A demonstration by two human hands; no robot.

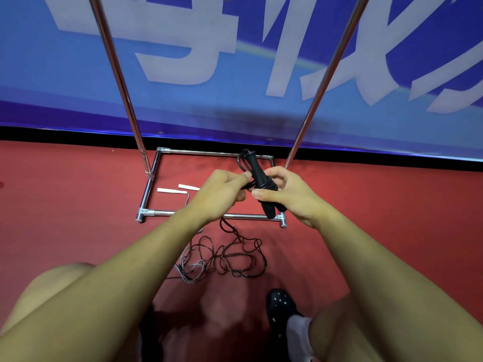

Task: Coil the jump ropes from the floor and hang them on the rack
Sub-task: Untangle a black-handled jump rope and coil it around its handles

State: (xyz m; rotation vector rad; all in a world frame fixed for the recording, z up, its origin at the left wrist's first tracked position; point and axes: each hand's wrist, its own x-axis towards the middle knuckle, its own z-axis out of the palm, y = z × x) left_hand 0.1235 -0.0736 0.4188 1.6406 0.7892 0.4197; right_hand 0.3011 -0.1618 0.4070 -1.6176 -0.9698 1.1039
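A: Where was the black rope (236, 257)?
B: Mostly loose on the floor (78, 205), below both hands.
A: And the handles (261, 184)?
B: Gripped upright by right hand (285, 194); left hand (222, 192) pinched cord just beside. Rack (154, 163) beyond.

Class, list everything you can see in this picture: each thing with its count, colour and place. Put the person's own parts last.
Black rope handles: two, black, held together in both hands.
Black rope cord: one, black, mostly tangled on the floor.
White rope handles: two, white, on the floor inside the rack base.
Pale cord: one, grey-white, under the black tangle.
Rack: one, chrome, rectangular base, two uprights.
Floor: red.
Banner: blue, pale characters, behind the rack.
Shoe: one, black, lower centre.
Left hand: pinches the cord.
Right hand: grips the handles.
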